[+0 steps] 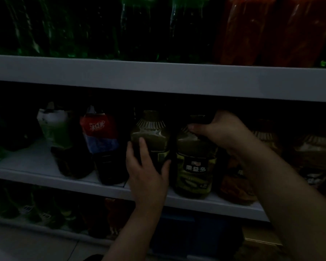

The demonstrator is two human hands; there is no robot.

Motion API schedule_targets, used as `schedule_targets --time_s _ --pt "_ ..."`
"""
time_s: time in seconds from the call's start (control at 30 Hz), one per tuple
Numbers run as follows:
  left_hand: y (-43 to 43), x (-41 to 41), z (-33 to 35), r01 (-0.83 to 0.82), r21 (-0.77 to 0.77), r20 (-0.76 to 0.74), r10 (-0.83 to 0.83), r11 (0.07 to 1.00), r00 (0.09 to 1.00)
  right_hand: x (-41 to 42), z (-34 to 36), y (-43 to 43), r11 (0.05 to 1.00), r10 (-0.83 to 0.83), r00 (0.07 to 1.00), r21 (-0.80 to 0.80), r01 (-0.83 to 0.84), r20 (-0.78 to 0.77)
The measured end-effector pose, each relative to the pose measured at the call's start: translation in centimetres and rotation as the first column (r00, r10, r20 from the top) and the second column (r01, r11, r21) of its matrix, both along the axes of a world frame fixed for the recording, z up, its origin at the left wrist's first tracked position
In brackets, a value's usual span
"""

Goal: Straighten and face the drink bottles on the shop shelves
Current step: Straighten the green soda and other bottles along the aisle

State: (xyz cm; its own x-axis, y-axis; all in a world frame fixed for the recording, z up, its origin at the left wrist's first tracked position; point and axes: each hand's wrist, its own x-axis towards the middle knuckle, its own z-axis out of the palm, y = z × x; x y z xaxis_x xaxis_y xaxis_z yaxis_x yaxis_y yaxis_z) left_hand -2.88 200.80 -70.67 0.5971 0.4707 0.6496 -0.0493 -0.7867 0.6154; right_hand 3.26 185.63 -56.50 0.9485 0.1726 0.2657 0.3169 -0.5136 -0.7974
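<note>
"What did the head view show?"

"The left hand (147, 170) was wrapped round the body of a green bottle (151, 132). The right hand (224, 129) pinched the neck of its neighbour (194, 168), just right of the left hand, label outward. Both stood on the shelf (36, 176)."

"Which step?"

"Facing that pair, apparently. Next, the bottle in the left hand probably needed turning until its label faced out."
</note>
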Motion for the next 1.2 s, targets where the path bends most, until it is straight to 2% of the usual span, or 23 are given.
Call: schedule_targets --time_s 0.07,0.13,0.2,0.23,0.27,0.3,0.33,0.37,0.4,0.43,0.47,0.5,0.57,0.63,0.67,0.77,0.83,0.9,0.93,1.0,1.03,1.1,1.2 --pt "0.2 0.1 -0.2 0.032 -0.004 0.017 -0.032 0.999 0.999 0.1 0.3 -0.3 0.991 0.062 0.992 0.124 -0.048 -0.114" --pt "0.8 0.4 -0.5 0.079 -0.033 0.033 -0.078 0.996 0.996 0.1 0.8 -0.7 0.982 0.104 0.978 0.171 -0.074 -0.179" --pt "1.6 0.6 -0.8 0.141 -0.075 0.048 -0.138 0.987 0.989 -0.2 1.2 -0.9 0.987 0.097 0.977 0.144 -0.071 -0.187" --pt "1.9 0.6 -1.0 0.163 -0.088 0.062 -0.158 0.983 0.985 -0.5 1.0 -0.7 0.995 0.043 0.987 0.091 -0.029 -0.153" --pt "1.9 0.6 -1.3 0.175 -0.1 0.075 -0.168 0.979 0.983 -1.0 0.5 -0.4 0.998 -0.067 0.996 -0.005 0.067 -0.052" --pt "1.8 0.6 -1.7 0.182 -0.131 0.08 -0.172 0.975 0.982 -1.7 -0.2 0.4 0.973 -0.188 0.971 -0.107 0.205 0.147" --pt "1.6 0.7 -1.9 0.187 -0.192 0.073 -0.176 0.963 0.982 -2.9 -1.0 1.6 0.933 -0.238 0.877 -0.151 0.325 0.417" --pt "1.2 0.7 -2.2 0.188 -0.264 0.062 -0.178 0.946 0.982 -4.2 -1.8 3.1 0.922 -0.18 0.752 -0.158 0.353 0.634" --pt "0.9 0.8 -2.6 0.183 -0.313 0.055 -0.175 0.932 0.983 -5.0 -2.6 4.6 0.942 -0.065 0.655 -0.17 0.289 0.753" --pt "0.6 1.0 -3.0 0.173 -0.32 0.054 -0.164 0.932 0.985 -5.4 -3.1 6.1 0.961 0.045 0.612 -0.201 0.189 0.789" --pt "0.5 1.1 -3.4 0.156 -0.292 0.049 -0.148 0.944 0.988 -5.4 -3.2 7.5 0.976 0.106 0.645 -0.205 0.08 0.757" --pt "0.4 1.2 -3.7 0.136 -0.252 0.037 -0.131 0.958 0.991 -5.0 -2.5 8.6 0.987 0.119 0.734 -0.159 -0.015 0.669" --pt "0.2 1.2 -4.2 0.092 -0.192 0.008 -0.093 0.977 0.996 -2.9 -0.7 10.1 0.995 0.103 0.92 -0.027 -0.101 0.379" --pt "0.1 1.1 -4.4 0.058 -0.155 0.015 -0.056 0.986 0.998 -0.5 0.4 10.8 0.992 0.121 0.99 -0.048 -0.118 0.074" --pt "0.2 1.2 -4.4 0.054 -0.152 0.024 -0.051 0.987 0.998 0.4 0.4 10.9 0.991 0.118 0.993 -0.07 -0.118 0.005" --pt "1.2 1.1 -4.5 0.143 -0.233 0.034 -0.138 0.962 0.99 1.4 0.1 11.2 0.994 0.086 0.996 -0.071 -0.085 0.004" --pt "2.5 0.7 -4.4 0.265 -0.307 0.022 -0.271 0.914 0.962 1.5 -0.3 11.5 0.986 0.033 0.995 -0.168 -0.017 0.094" --pt "4.3 0.3 -3.8 0.396 -0.306 0.011 -0.413 0.866 0.911 1.5 -0.6 11.9 0.971 -0.039 0.979 -0.222 0.084 0.2" --pt "5.4 0.3 -3.4 0.465 -0.299 0.017 -0.483 0.833 0.876 1.4 -0.7 12.0 0.974 -0.059 0.974 -0.203 0.105 0.221" --pt "6.9 0.1 -2.8 0.567 -0.292 0.023 -0.587 0.77 0.809 1.2 -0.8 12.1 0.993 -0.047 0.99 -0.106 0.061 0.133" --pt "6.8 -0.1 -2.8 0.563 -0.287 0.015 -0.584 0.775 0.812 1.2 -0.9 12.1 0.998 -0.018 0.998 -0.062 0.022 0.065" --pt "5.2 -0.8 -2.9 0.428 -0.311 -0.02 -0.456 0.848 0.89 1.3 -0.7 11.9 0.997 0.03 1.0 -0.064 -0.03 0.002" --pt "1.6 -1.1 -2.5 0.312 -0.415 -0.079 -0.375 0.855 0.924 1.4 -0.9 11.9 0.988 -0.008 0.998 -0.155 0.017 0.063"
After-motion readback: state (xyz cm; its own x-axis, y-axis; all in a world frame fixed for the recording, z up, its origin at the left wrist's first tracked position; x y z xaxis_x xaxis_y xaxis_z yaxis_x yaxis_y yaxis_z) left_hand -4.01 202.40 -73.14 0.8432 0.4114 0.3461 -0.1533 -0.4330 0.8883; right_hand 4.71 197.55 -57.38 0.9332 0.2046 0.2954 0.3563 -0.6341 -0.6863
